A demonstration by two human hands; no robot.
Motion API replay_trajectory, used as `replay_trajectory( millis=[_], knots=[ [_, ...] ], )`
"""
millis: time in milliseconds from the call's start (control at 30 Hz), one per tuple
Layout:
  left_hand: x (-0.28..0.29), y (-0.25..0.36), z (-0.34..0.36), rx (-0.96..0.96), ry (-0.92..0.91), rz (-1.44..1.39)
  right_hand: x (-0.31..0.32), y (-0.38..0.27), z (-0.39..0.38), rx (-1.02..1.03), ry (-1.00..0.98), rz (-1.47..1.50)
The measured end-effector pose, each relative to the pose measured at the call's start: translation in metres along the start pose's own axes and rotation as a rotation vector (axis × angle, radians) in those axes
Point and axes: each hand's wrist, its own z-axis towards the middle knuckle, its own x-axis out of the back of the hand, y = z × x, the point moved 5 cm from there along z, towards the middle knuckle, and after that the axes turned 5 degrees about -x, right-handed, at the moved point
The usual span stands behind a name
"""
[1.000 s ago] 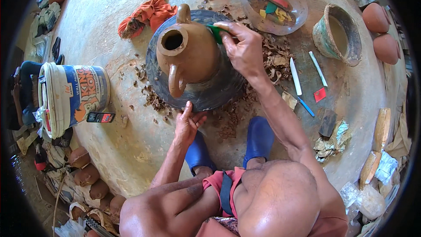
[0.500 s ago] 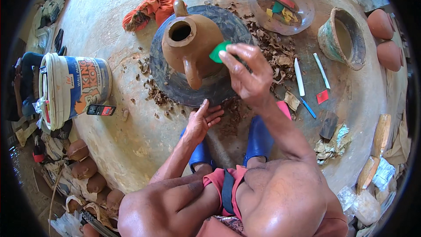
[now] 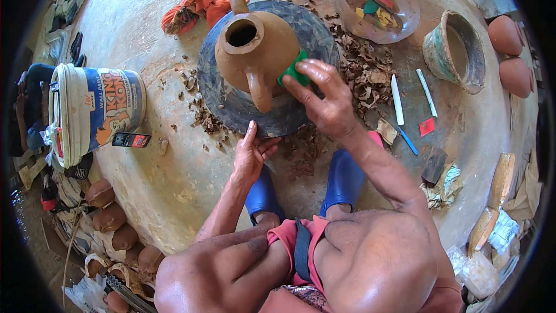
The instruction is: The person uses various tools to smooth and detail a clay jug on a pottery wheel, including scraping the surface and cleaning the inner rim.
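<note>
A brown clay pot (image 3: 278, 37) with a round open neck and two handles stands on a dark round turntable (image 3: 217, 107). My right hand (image 3: 327, 95) is closed on a flat green scraper (image 3: 292, 69), held between thumb and fingers. The scraper rests against the pot's right side, just beside the near handle (image 3: 259, 90). At the turntable's near edge, my left hand (image 3: 250, 156) has its thumb over the rim and its fingers curled below it.
Clay shavings (image 3: 368, 69) lie around the turntable. To the right are white sticks (image 3: 397, 99), a blue tool (image 3: 408, 141), a red square (image 3: 426, 127), a clear bowl of scraps (image 3: 405, 20) and a bucket of liquid (image 3: 437, 52). A paint bucket (image 3: 101, 107) and phone (image 3: 131, 139) sit left; an orange cloth (image 3: 208, 3) lies behind.
The green scraper has shifted slightly lower along the pot's right side with my right hand. My left hand has moved a little left and up, its thumb now over the turntable rim.
</note>
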Motion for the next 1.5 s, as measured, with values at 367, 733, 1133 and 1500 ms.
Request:
replay_trajectory(
  millis=[367, 733, 1133, 1500],
  knots=[
    [-0.006, -0.003, -0.003, 0.025, -0.020, 0.011, 0.017, 0.003, 0.027, 0.092, 0.146, -0.031],
    [-0.015, -0.012, -0.006, 0.038, -0.040, 0.051, -0.003, 0.004, 0.005, 0.106, 0.053, -0.037],
    [-0.050, -0.033, -0.002, 0.168, -0.183, 0.065, -0.025, 0.008, -0.048, -0.078, -0.124, 0.068],
    [-0.063, -0.038, -0.006, 0.331, -0.299, 0.306, -0.018, 0.048, -0.029, -0.775, 0.212, 0.256]
  ],
)
